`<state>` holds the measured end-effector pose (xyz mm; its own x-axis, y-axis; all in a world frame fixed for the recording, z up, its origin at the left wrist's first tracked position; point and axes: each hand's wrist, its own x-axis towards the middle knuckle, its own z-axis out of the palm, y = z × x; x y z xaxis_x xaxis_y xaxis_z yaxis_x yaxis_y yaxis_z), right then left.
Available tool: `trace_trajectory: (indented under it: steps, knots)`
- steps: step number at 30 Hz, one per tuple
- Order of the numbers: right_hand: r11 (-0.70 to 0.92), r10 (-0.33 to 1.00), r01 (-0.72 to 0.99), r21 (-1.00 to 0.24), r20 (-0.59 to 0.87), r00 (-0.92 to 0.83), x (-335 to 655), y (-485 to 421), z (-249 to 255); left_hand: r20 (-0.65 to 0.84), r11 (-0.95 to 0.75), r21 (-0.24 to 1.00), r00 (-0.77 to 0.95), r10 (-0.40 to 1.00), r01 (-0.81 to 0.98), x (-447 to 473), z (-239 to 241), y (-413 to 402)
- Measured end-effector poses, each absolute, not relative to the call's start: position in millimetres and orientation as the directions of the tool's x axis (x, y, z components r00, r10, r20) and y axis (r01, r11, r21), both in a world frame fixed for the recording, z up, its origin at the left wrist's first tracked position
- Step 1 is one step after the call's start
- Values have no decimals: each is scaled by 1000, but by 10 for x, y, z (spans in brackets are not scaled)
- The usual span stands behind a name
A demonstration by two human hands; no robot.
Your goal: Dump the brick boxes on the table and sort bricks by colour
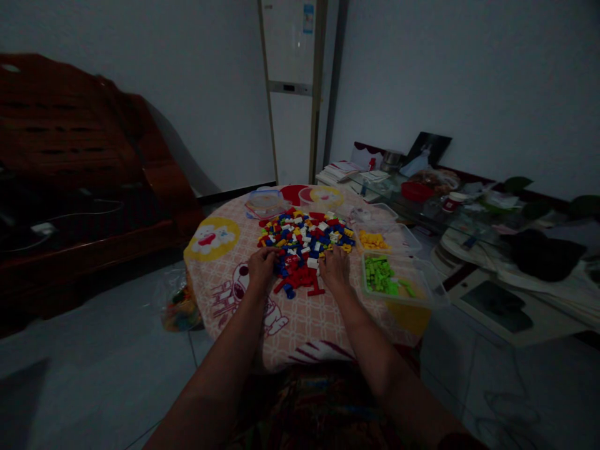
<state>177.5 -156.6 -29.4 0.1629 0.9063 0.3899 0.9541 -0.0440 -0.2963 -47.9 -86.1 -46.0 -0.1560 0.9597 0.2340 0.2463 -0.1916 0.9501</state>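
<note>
A mixed pile of toy building bricks (pixel 307 237), in red, blue, white and yellow, lies in the middle of a small cloth-covered table (pixel 304 331). At the pile's left edge is my left hand (pixel 262 265), its fingers curled together against the bricks; what they pinch, if anything, is too dark to make out. My right hand (pixel 334 270) rests at the right front of the pile, fingers apart and touching bricks, with nothing visible held. Between my hands, several red bricks (pixel 300 278) lie at the near side of the pile.
Right of the pile sit a clear box of green bricks (pixel 382 275) and one of yellow bricks (pixel 372 239). Clear containers (pixel 265 203) stand at the back. A bag (pixel 182 306) lies on the floor at left, near a wooden bench (pixel 159 169). A cluttered glass stand (pixel 422 212) is right.
</note>
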Motion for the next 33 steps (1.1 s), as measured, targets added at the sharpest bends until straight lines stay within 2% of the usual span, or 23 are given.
trace_trajectory:
  steps: [6, 16, 24, 29, 33]
  knots:
    - [-76, 905, 942, -328, 375, 203, 1731, -1508, -344, 240, -196, 948, -161, 957, 251, -480, -466, -851]
    - [45, 817, 903, -426, 536, 213, 1792, -1534, -451, 234, -191, 950, -156, 960, 247, -473, -429, -869]
    - [-8, 811, 857, -515, 498, 307, 1808, -1620, -393, 241, -202, 951, -155, 958, 233, -453, -437, -858]
    - [99, 789, 827, -554, 550, 274, 1828, -1665, -366, 238, -198, 950, -147, 960, 243, -469, -426, -867]
    - [157, 719, 769, -619, 606, 341, 1921, -1661, -301, 257, -215, 940, -137, 957, 264, -494, -448, -861]
